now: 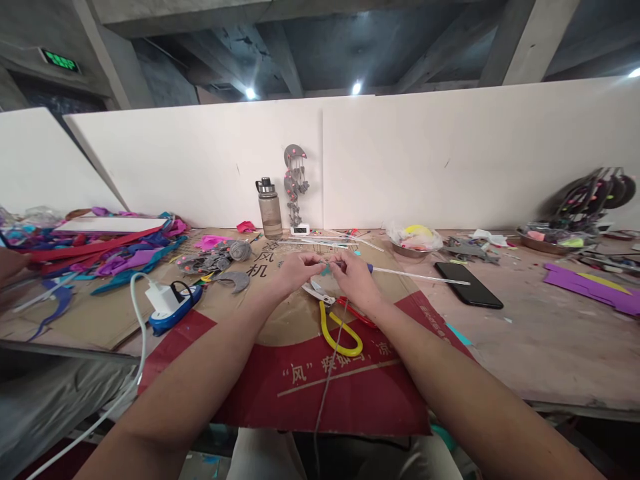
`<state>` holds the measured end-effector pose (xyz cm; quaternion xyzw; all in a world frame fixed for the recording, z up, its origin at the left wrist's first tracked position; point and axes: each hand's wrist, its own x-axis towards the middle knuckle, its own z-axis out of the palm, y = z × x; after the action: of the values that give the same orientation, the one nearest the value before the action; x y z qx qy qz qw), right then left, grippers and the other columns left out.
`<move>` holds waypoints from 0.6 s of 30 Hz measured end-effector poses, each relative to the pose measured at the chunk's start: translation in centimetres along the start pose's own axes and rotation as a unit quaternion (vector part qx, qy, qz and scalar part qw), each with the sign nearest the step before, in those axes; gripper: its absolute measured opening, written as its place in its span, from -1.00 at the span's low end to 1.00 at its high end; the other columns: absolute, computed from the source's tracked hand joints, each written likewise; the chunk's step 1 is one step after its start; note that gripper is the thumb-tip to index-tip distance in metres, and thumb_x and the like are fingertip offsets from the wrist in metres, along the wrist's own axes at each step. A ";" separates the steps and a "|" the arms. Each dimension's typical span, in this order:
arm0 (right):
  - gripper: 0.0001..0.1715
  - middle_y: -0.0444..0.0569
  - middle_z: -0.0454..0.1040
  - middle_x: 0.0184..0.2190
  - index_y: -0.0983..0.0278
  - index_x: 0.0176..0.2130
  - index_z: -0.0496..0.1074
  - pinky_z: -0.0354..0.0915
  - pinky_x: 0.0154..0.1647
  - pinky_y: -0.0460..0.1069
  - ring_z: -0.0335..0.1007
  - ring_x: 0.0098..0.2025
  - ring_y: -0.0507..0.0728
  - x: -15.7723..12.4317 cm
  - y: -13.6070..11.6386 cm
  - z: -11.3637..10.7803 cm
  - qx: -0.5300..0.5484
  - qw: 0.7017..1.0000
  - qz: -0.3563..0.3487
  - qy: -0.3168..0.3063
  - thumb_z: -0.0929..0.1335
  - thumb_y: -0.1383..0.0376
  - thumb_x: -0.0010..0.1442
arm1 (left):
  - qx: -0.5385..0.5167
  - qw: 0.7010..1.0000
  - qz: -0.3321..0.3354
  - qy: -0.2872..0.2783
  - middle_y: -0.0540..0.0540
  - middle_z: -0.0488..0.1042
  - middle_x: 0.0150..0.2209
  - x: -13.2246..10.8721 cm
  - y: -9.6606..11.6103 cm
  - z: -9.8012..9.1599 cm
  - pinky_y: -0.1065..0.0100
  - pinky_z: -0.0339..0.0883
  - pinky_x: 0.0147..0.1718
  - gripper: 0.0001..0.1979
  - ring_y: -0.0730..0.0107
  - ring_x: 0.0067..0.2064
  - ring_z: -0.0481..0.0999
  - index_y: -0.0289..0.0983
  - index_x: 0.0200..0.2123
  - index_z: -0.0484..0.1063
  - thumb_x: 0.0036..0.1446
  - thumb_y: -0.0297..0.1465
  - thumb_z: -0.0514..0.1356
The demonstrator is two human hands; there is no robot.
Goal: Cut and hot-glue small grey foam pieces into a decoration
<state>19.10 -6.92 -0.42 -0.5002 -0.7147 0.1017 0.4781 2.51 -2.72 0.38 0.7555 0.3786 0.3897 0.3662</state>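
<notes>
My left hand (301, 272) and my right hand (356, 275) meet over the cardboard sheet, fingertips pinched close together. A grey yarn (327, 390) runs from my right hand down over the table edge towards my lap. Whatever small piece sits between my left fingertips is too small to make out. Just below the hands lie scissors with yellow handles (343, 348) and a red-handled tool (357, 313), partly covered by my right hand. A clear rod (420, 274) extends rightward from behind that hand, with its tip over a black phone (467, 285).
Left are a blue power strip (175, 312) with a white cable, grey felt pieces (235, 280), a yarn ball (241, 251) and a coloured felt pile (115, 247). A bottle (271, 212) and hanging ornament (296, 180) stand behind. Another person's hand (13, 263) shows far left.
</notes>
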 end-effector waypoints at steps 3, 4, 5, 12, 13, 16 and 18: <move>-0.91 -0.10 0.39 -0.43 0.26 -0.35 0.37 0.18 -0.30 -0.03 0.25 -0.38 0.07 0.2 0.3 -0.1 -0.016 1.000 0.004 -0.003 0.27 0.36 0.16 | 0.024 0.999 0.023 -0.014 -0.03 0.54 -0.39 0.1 0.0 -0.5 0.46 0.28 -0.42 -0.74 0.48 -0.40 0.41 -0.32 -0.33 0.58 -0.03 -0.25 0.26; -0.91 -0.09 0.39 -0.43 0.26 -0.35 0.37 0.18 -0.29 -0.03 0.26 -0.37 0.08 0.2 0.4 -0.1 -0.026 1.000 -0.002 -0.001 0.27 0.36 0.16 | 0.024 0.999 0.022 -0.025 -0.03 0.53 -0.41 0.0 0.1 -0.6 0.47 0.25 -0.44 -0.71 0.49 -0.41 0.40 -0.32 -0.28 0.59 -0.04 -0.25 0.27; -0.91 -0.08 0.40 -0.42 0.26 -0.35 0.37 0.20 -0.27 -0.02 0.28 -0.35 0.09 0.2 0.4 -0.1 -0.038 0.999 -0.010 0.001 0.27 0.37 0.15 | 0.023 0.999 0.017 -0.035 -0.02 0.52 -0.43 -0.1 0.2 -0.8 0.47 0.22 -0.48 -0.67 0.50 -0.44 0.38 -0.31 -0.23 0.59 -0.04 -0.24 0.27; -0.87 0.03 0.40 -0.29 0.26 -0.32 0.35 0.25 -0.14 0.03 0.32 -0.21 0.15 -0.3 0.0 -0.2 -0.132 0.987 -0.090 -0.008 0.24 0.43 0.18 | 0.059 0.998 0.002 -0.037 -0.01 0.48 -0.56 -0.5 0.6 -0.4 0.49 0.15 -0.60 -0.73 0.50 -0.55 0.39 -0.28 -0.33 0.59 0.00 -0.22 0.24; -0.86 0.04 0.39 -0.27 0.26 -0.32 0.35 0.25 -0.14 0.03 0.32 -0.21 0.15 -0.4 -0.1 -0.2 -0.139 0.985 -0.097 -0.015 0.23 0.43 0.19 | 0.064 0.997 0.000 -0.035 -0.01 0.49 -0.57 -0.5 0.6 -0.3 0.50 0.15 -0.61 -0.75 0.49 -0.56 0.40 -0.28 -0.36 0.58 0.00 -0.22 0.23; -0.87 0.06 0.38 -0.22 0.26 -0.30 0.33 0.25 -0.14 0.03 0.31 -0.22 0.14 -0.5 -0.3 -0.1 -0.141 0.984 -0.104 -0.025 0.22 0.42 0.21 | 0.070 0.997 -0.007 -0.029 0.00 0.49 -0.59 -0.4 0.5 -0.2 0.50 0.17 -0.63 -0.78 0.47 -0.57 0.44 -0.26 -0.40 0.56 0.00 -0.24 0.22; -0.88 0.05 0.38 -0.23 0.28 -0.23 0.31 0.25 -0.16 0.03 0.31 -0.23 0.14 -0.6 -0.2 0.1 -0.112 0.989 -0.092 -0.008 0.23 0.41 0.21 | 0.072 0.997 -0.012 -0.013 0.00 0.47 -0.62 -0.5 0.5 -0.2 0.50 0.17 -0.65 -0.80 0.44 -0.58 0.45 -0.26 -0.41 0.55 0.00 -0.25 0.22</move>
<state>18.93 -7.48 -0.65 -0.4817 -0.7685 -0.0195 0.4207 2.26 -3.27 0.76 0.7805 0.4094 0.3472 0.3204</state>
